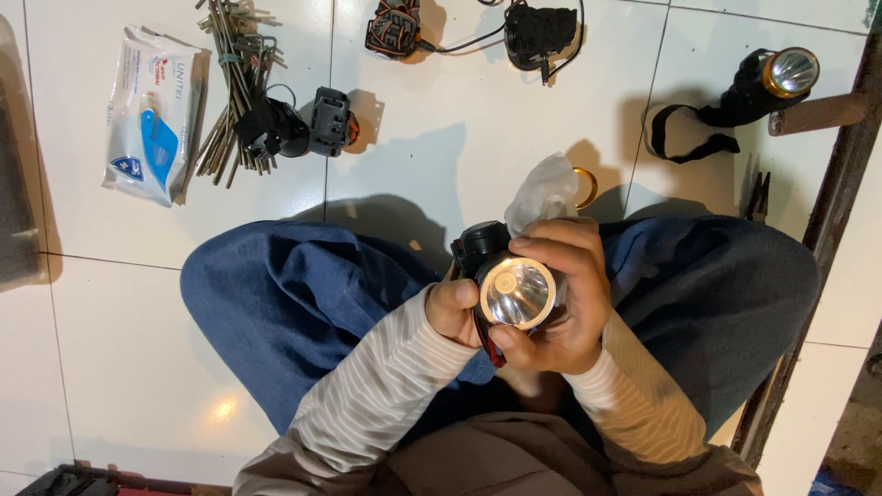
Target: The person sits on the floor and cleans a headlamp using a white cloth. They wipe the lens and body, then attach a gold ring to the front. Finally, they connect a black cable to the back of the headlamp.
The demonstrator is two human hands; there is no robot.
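I sit cross-legged on a white tiled floor in blue trousers. Both hands hold a black headlamp (pixel 501 271) with a round silver reflector facing up at me. My left hand (pixel 452 310) grips its left side from below. My right hand (pixel 568 294) wraps around the reflector's right side, and also pinches a crumpled white wipe (pixel 544 190) that sticks out above the fingers. A gold ring (pixel 588 186) lies on the floor just behind the wipe.
A packet of wet wipes (pixel 147 112) lies at far left beside a bundle of thin metal rods (pixel 231 87). Black headlamp parts (pixel 308 124), more parts with wires (pixel 459 32), and a second strapped headlamp (pixel 767 83) lie ahead. Pliers (pixel 758 196) and a dark frame (pixel 831 220) are right.
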